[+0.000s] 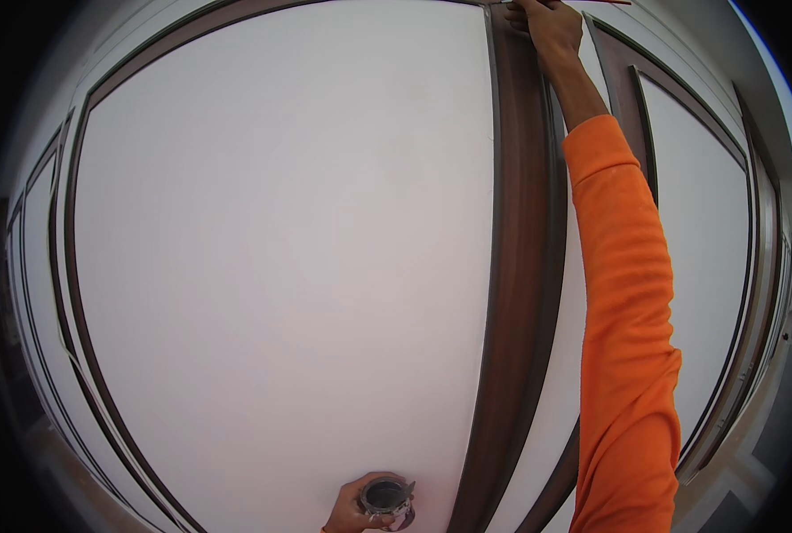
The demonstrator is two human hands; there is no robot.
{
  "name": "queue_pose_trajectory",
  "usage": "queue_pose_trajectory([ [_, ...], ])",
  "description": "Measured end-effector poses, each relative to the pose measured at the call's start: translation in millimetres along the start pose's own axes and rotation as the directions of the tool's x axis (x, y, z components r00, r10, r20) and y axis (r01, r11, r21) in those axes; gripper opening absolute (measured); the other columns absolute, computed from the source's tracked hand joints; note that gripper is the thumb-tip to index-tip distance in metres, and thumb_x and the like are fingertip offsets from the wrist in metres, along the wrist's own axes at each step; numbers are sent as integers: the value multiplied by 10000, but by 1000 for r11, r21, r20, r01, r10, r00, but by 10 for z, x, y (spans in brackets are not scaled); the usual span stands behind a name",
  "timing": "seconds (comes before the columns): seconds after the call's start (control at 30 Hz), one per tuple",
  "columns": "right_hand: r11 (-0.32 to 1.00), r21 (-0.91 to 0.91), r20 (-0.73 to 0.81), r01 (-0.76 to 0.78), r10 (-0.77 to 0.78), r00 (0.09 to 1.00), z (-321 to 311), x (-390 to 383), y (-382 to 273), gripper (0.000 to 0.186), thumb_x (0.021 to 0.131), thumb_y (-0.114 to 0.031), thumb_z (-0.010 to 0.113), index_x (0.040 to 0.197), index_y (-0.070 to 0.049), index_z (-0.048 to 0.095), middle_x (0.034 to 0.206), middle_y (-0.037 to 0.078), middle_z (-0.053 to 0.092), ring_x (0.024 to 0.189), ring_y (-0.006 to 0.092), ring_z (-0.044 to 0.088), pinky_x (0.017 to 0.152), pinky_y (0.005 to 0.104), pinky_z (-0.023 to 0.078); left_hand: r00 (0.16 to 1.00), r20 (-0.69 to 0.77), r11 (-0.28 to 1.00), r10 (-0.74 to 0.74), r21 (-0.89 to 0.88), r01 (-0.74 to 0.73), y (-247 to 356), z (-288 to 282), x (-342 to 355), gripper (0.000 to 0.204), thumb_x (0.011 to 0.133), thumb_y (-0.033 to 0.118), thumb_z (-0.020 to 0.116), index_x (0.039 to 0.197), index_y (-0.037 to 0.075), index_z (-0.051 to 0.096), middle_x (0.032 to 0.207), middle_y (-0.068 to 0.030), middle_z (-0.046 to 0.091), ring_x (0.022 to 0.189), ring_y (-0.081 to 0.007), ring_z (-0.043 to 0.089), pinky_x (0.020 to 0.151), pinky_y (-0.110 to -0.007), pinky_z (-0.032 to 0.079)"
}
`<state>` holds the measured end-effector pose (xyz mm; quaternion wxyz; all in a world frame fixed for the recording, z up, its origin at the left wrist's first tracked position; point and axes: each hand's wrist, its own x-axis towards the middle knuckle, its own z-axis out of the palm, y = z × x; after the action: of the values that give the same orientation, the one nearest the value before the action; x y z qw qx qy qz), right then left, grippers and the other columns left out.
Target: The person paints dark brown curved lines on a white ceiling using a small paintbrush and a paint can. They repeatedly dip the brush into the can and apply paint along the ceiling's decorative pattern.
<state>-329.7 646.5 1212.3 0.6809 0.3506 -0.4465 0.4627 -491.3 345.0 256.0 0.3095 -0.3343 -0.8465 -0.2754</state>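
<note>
My right hand (pixel 554 28) is raised at the top edge, at the upper end of a dark brown wooden frame strip (pixel 522 240). Its fingers are closed around a thin paintbrush, whose red handle (pixel 611 2) sticks out to the right; the bristles are mostly out of view. Low in the middle, my left hand (pixel 350 508) grips a small paint can (pixel 402 517) with dark smears on its rim and a dark inside. A large white panel (pixel 280 249) lies behind the can, bordered by the brown strip on its right.
More white panels (pixel 694 222) in dark frames stand to the right and far left. A pale cable (pixel 54 258) hangs down along the left frame. Paved floor (pixel 743 489) shows at the lower right, and my orange sleeve (pixel 627 293) crosses the right side.
</note>
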Motion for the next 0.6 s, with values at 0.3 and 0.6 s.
queue_pose_trajectory([
  [0.3,999,-36,-7,-19,19,1000,-134,-78,-43,173,935,-147,699,895,18,733,783,97,741,629,157,708,582,282,589,974,137,724,-181,-652,226,1469,-1746,726,791,751,507,832,1294,-25,611,1231,-107,650,1131,-200,630,1018,-366,504],
  [0.6,999,-26,-57,-41,39,998,-94,-146,-112,140,929,-129,704,914,8,731,791,85,745,654,160,719,594,286,594,974,35,222,-225,-971,86,2574,-2429,902,509,1100,401,456,1362,-14,590,1233,-111,688,1074,-194,645,943,-367,540],
])
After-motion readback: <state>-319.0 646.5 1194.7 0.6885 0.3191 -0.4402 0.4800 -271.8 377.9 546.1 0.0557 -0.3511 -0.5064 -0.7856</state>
